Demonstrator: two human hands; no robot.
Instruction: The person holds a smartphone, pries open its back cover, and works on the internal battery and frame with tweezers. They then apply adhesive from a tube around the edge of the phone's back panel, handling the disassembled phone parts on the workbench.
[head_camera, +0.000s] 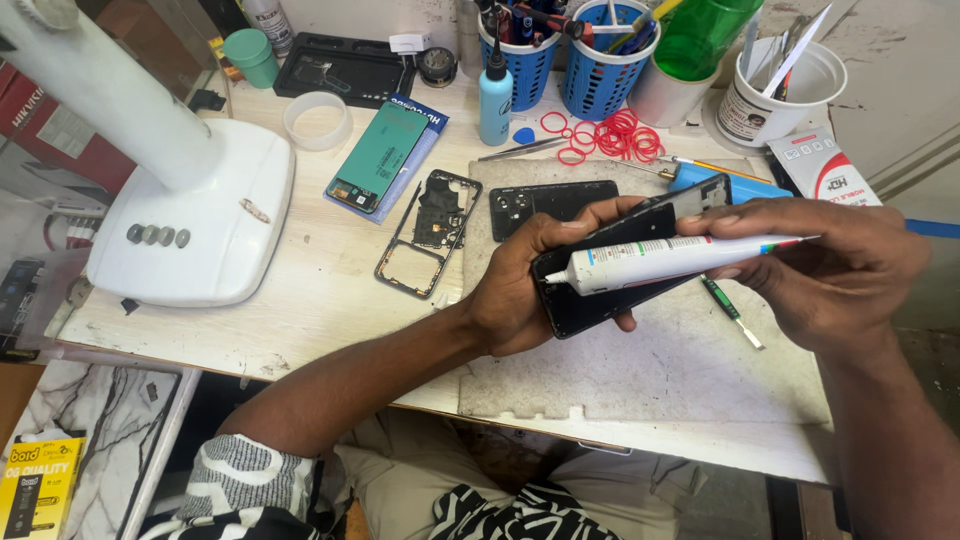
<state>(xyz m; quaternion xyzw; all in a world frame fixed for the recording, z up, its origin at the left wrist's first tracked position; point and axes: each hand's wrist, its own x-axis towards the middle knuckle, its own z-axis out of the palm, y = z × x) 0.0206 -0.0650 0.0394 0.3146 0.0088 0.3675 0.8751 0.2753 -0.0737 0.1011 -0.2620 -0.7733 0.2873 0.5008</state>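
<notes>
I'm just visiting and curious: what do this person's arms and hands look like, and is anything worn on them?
Both hands, the left hand and the right hand, are bare: no gloves, rings or watch show. The forearms are bare too. The left arm has a black-and-white patterned sleeve pushed up near the elbow. The right arm's upper part is out of view.

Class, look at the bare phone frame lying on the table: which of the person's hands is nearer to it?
Left. The left hand, holding the black phone, is just right of the phone frame; the right hand, holding the glue tube, is farther right.
</notes>
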